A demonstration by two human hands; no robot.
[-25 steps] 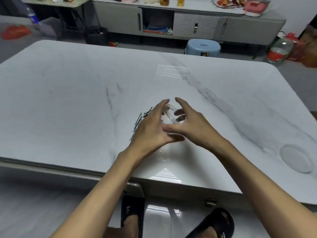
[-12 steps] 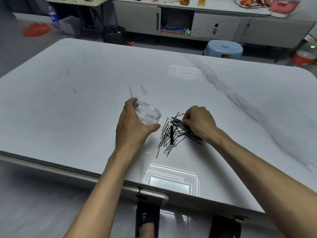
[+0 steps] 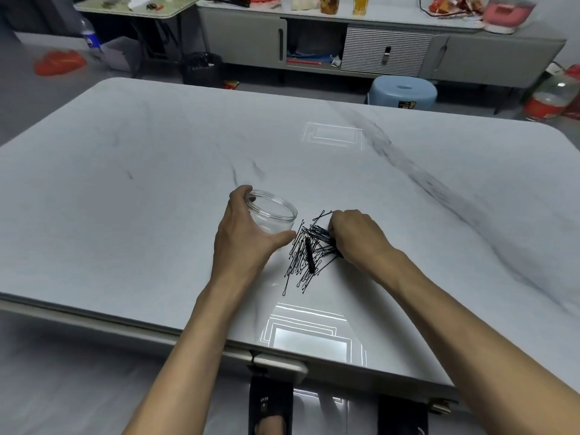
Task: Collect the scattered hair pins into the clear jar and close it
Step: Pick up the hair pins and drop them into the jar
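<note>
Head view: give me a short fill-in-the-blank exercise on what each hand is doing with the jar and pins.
1. The clear jar is held by the ____ hand.
2. The right hand rests on the pile of black ____.
3. The jar stands upright with its mouth ____, no lid on it.
4. The hair pins lie on the ____, to the right of the jar.

Missing words: left; hair pins; open; table

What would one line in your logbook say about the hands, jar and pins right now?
left hand: holds open clear jar | right hand: gathering hair pins | pins: piled on table | lid: not seen
</note>
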